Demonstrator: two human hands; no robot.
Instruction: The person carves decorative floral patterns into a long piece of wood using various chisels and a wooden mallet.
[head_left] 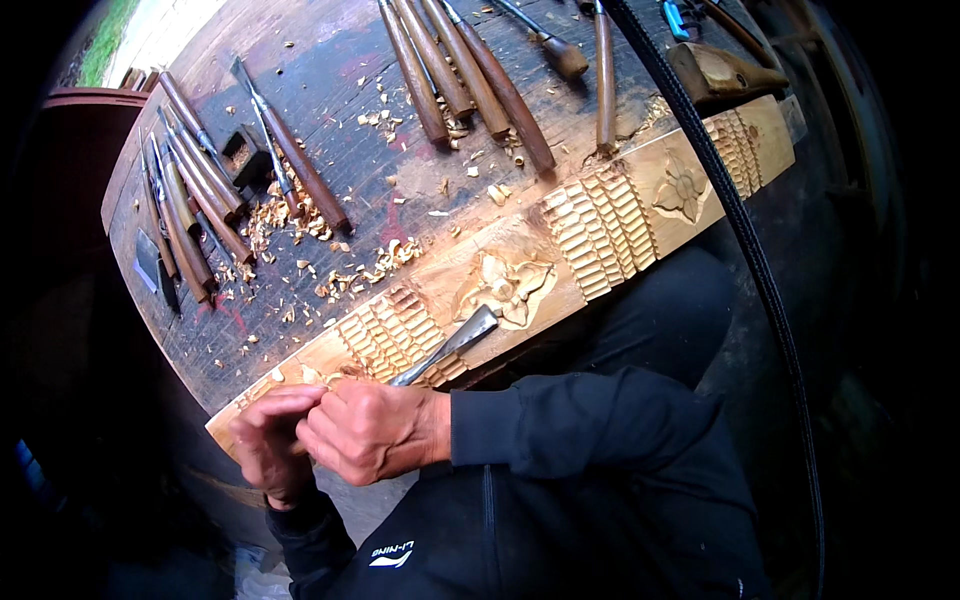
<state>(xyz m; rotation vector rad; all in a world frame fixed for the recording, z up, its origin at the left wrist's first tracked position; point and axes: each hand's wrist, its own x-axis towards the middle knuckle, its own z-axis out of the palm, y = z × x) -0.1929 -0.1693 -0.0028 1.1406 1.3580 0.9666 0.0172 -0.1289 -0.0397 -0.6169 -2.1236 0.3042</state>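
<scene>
Looks mid-carve: right hand apparently curled round a shiny steel gouge, left hand loosely open. Pale carved wooden board edges the dark bench. Next cut probably needs steady two-handed control.

A head-worn fisheye camera looks down from close above the hands.

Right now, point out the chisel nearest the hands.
The chisel jutting from the right hand, its flared blade over the carved board; the other chisels lie farther off on the table.
</scene>
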